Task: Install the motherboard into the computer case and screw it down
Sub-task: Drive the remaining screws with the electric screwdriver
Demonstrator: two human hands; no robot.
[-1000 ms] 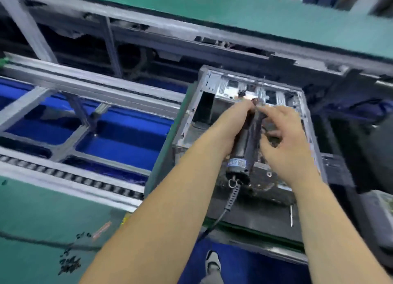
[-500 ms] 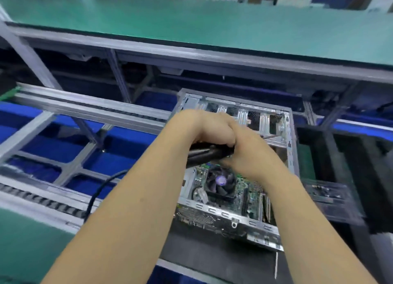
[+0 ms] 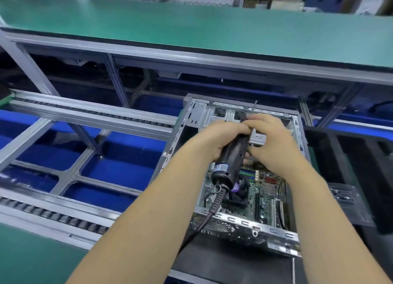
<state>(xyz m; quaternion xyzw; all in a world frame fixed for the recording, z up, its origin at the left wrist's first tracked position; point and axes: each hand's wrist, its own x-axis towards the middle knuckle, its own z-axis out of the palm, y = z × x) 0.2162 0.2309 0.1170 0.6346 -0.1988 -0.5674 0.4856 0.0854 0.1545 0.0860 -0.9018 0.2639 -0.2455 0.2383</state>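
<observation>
An open silver computer case (image 3: 244,220) lies on a dark mat, with the green motherboard (image 3: 265,188) and its black fan inside. My left hand (image 3: 214,143) grips a black electric screwdriver (image 3: 231,158), its cord trailing down toward me and its bit pointing up at the case's far wall. My right hand (image 3: 274,143) is curled at the screwdriver's front end, fingers pinching near the bit; what it pinches is hidden.
A green workbench (image 3: 191,28) runs across the back on a grey aluminium frame. Roller conveyor rails (image 3: 63,113) with blue bins below lie to the left. A clear plastic tray (image 3: 346,201) sits right of the case on black foam.
The screwdriver has swung from lying crosswise to pointing away from me, tip up. Both hands stayed over the case. The camera view rose, showing more of the motherboard.
</observation>
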